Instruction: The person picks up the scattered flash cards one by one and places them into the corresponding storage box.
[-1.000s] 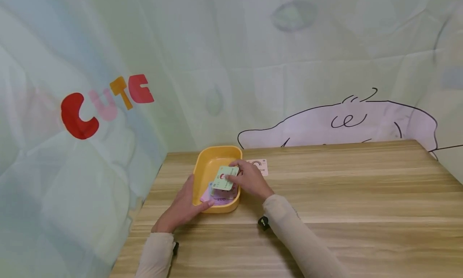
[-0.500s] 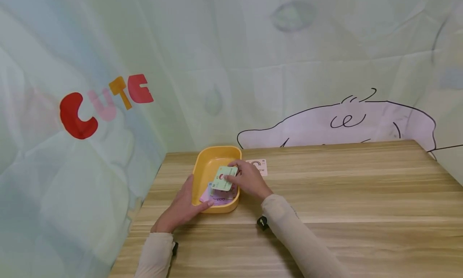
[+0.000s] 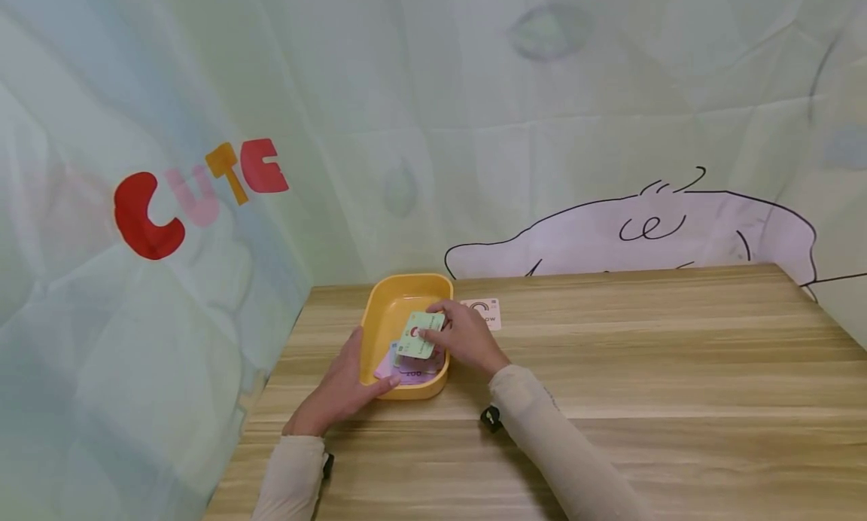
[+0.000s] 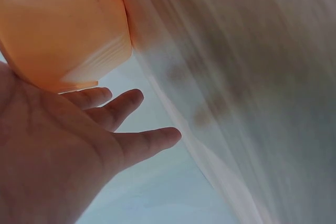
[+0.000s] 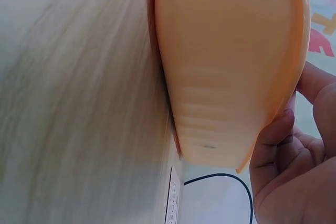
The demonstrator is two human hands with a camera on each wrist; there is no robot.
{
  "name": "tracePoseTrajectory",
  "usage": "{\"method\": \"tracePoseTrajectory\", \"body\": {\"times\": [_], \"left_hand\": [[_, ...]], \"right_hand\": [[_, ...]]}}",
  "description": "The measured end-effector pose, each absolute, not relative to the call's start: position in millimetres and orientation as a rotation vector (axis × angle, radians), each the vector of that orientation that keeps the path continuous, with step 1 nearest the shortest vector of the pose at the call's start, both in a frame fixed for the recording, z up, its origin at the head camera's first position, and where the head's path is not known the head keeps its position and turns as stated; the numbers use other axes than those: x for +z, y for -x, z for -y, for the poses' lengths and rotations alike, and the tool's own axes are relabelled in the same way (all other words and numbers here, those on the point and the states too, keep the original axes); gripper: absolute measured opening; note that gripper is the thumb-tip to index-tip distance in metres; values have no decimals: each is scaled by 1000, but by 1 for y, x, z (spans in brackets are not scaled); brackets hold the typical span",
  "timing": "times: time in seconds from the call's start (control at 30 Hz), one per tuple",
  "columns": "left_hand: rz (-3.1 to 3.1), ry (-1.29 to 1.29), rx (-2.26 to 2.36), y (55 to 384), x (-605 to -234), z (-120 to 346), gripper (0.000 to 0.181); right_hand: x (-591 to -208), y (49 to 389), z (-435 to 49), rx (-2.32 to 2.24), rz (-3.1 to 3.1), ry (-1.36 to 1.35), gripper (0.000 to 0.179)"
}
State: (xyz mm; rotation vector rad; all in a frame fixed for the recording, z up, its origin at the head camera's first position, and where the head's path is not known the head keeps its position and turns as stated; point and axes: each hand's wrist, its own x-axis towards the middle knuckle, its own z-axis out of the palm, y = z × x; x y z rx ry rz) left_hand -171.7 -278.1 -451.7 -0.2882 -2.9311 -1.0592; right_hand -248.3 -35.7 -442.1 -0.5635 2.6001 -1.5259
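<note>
A yellow tray (image 3: 384, 325) with rounded corners stands on the wooden table. My left hand (image 3: 345, 378) rests along its left side, the thumb over the near rim. In the left wrist view that hand's fingers (image 4: 147, 142) are straight and spread beside the tray wall (image 4: 63, 24). Over the tray, my right hand (image 3: 470, 336) pinches a light green card (image 3: 421, 335) with a red picture, held tilted. Below it several pastel cards (image 3: 413, 372) lie overlapping in the tray's near end. The right wrist view shows the right fingers (image 5: 273, 135) by the tray rim; the green card is hidden there.
A pale pink card with a rainbow (image 3: 491, 314) lies on the table (image 3: 643, 370) just right of the tray, partly hidden by the right hand. A printed cloth (image 3: 366, 129) hangs behind and left of the table.
</note>
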Motion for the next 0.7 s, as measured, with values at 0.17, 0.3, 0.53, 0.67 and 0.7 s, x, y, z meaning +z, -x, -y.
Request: {"method": "tracePoseTrajectory", "body": {"times": [0.17,0.3,0.53,0.67,0.7], "left_hand": [[2944,257,-1064,172,-451,277,108],[2932,265,-1076,171,-450,276,106],[2930,258,-1066,170,-449,275,106],[2923,277,-1060,171,-450,276,105],[2922,281,-1057,171,-451,276,105]], "right_hand": [[-442,248,36,-1521,-2592,547,39],[-442,248,37,-1512,-2599,549,39],[-440,247,37,-1507,-2614,552,39],[-440,246,37,-1502,-2624,551,39],[-440,246,37,-1500,-2627,549,39]]}}
